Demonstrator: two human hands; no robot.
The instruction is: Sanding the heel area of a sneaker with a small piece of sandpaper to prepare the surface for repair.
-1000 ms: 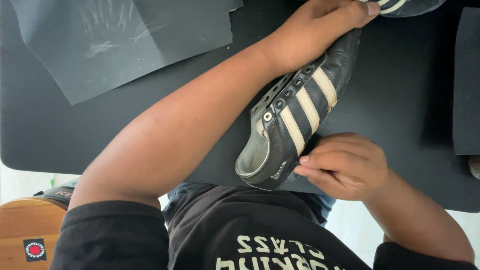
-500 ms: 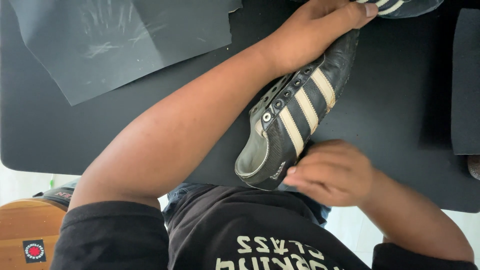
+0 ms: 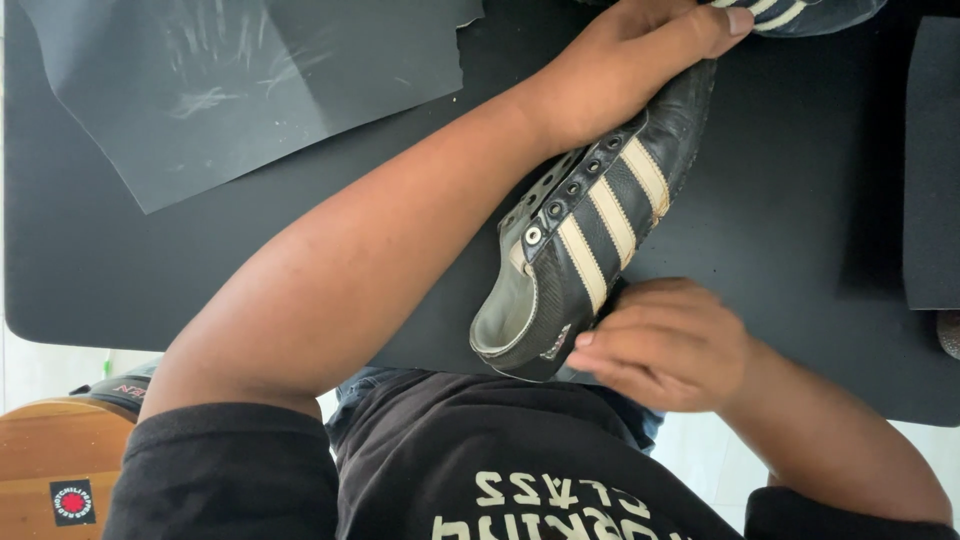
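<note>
- Black leather shoe (image 3: 590, 240) with three cream stripes lies on its side at the near edge of the table (image 3: 780, 200), heel near, toe pointing far and right.
- Left hand (image 3: 620, 60) is clamped over the toe, thumb stretched along the far edge, pressing the shoe down.
- Right hand (image 3: 665, 345) sits against the shoe's right side by the heel, fingers curled together. I cannot tell whether they pinch part of the shoe or some small thing.
- Judged from this, the work goes best with the toe held firmly, so the heel does not slip off the near edge, and with the right fingertips kept low and close to the sole.
- Eyelets show no lace; the shoe's opening shows only pale lining, nothing inside.
- No box, tray or other container is in view.
- Second shoe (image 3: 800, 12), also striped, touches the left fingertips at the far edge.
- Grey sheet (image 3: 250, 90), scuffed, lies far left.
- Dark pad (image 3: 932, 160) lies at the right.
- Wooden seat (image 3: 50, 450) shows near left, below the table.
</note>
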